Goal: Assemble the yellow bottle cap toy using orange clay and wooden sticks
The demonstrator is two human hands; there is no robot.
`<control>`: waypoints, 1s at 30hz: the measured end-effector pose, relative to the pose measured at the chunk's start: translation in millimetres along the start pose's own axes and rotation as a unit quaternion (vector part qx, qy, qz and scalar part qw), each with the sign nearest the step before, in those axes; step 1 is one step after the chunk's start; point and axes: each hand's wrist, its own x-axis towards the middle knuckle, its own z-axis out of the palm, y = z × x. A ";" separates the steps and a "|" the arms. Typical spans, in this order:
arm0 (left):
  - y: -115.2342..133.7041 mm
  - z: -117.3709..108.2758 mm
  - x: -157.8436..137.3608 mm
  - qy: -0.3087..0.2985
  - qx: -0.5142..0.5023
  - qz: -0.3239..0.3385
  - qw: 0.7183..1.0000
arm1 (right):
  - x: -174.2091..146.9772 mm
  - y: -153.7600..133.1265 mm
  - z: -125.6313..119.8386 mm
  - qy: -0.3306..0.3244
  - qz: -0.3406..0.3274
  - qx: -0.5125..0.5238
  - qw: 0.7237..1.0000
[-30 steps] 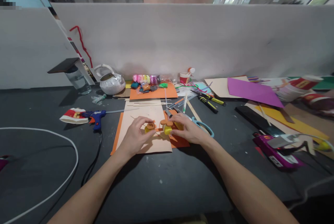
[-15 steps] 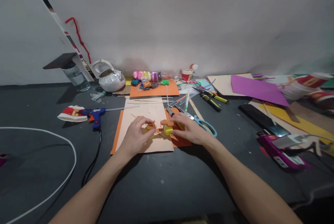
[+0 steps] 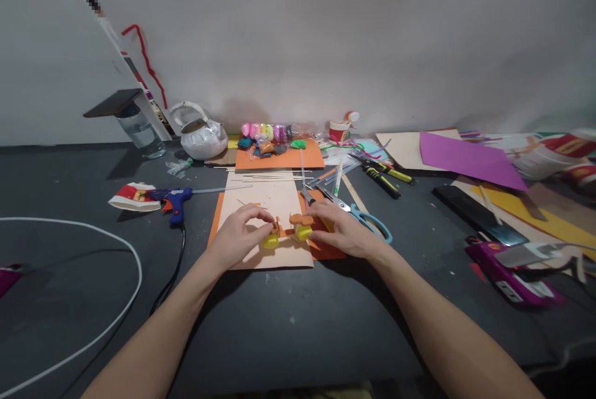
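Observation:
A small orange and yellow craft model (image 3: 303,231) is between my two hands, over a pale peach sheet (image 3: 242,197). Yellow parts sit low at either end, an orange bar links them, and flat orange pieces lie on top. My left hand (image 3: 239,234) has its thumb and forefinger curled on the model's left end, partly covering it. At the right end, my right hand (image 3: 342,228) grips it between thumb and fingers. Beneath the peach sheet shows orange paper (image 3: 328,250). Close beyond my right hand lie blue-handled scissors (image 3: 372,222).
A blue glue gun (image 3: 177,203) with a dark cord lies left, near a white cable (image 3: 133,250). Behind are a white basket-like pot (image 3: 203,140), clay packets (image 3: 265,132) and thin sticks (image 3: 284,177). Yellow-black cutters (image 3: 382,180), purple paper (image 3: 468,160) and a magenta device (image 3: 512,275) are right.
The whole view has shifted slightly. My left fingertips have loosened a little at the model's left end, so more of its yellow part shows. My right hand keeps its grip.

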 end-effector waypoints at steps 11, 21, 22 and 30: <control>-3.6 5.3 1.4 -0.005 0.029 -0.015 0.999 | 1.2 -7.0 -0.1 0.001 -0.005 0.007 1.000; 3.1 -3.8 -0.2 -0.041 0.035 -0.015 0.998 | -0.2 -5.0 1.7 0.012 -0.007 -0.012 1.000; 2.7 -4.5 -0.2 -0.047 0.040 -0.016 0.998 | -0.4 -5.2 1.5 0.013 -0.007 -0.013 1.000; 3.7 -7.2 2.4 -0.084 0.096 -0.024 0.992 | -1.3 -9.8 -2.2 0.020 -0.017 -0.018 0.999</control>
